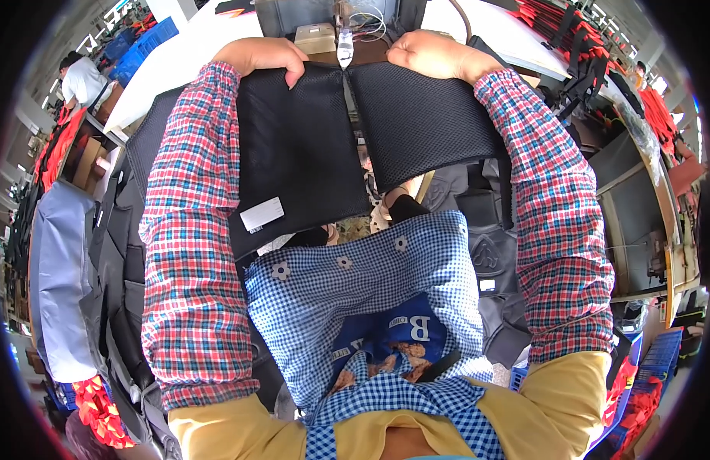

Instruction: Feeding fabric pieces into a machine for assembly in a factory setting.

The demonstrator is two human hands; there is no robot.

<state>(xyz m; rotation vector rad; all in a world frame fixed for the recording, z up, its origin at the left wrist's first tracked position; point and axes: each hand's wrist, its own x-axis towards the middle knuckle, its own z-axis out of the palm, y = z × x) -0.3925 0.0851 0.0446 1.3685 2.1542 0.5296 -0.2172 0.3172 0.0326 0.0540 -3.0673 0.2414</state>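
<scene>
Black panels: the left black panel (301,146) and the right black panel (428,115) are lying on the person's side of the white machine nose (345,50), spreading toward the lap past the near edge of the white worktop (157,88), which they are hiding.
Slit: the narrow gap between the panels is running lengthwise away from the person, closing to a point just beneath the machine nose; both hands are flanking it about equally near.
Long axis: the left panel is stretching longest toward the person, while the right one is showing a shorter drop.
Left hand: the left hand (264,58) is resting over the left panel's far edge, partly open, one digit pointing down on the mesh; whether it is pinching the cloth, one cannot tell.
Right hand: the right hand (430,55) is touching the right panel's far edge with fingers curling inward; any grip beneath is hiding from view.
Between hands: they are standing well apart, the machine nose sitting between them.
Nearby: a white label (262,215) is marking the left panel's near part; a beige box (315,38) is sitting beside the nose.
</scene>
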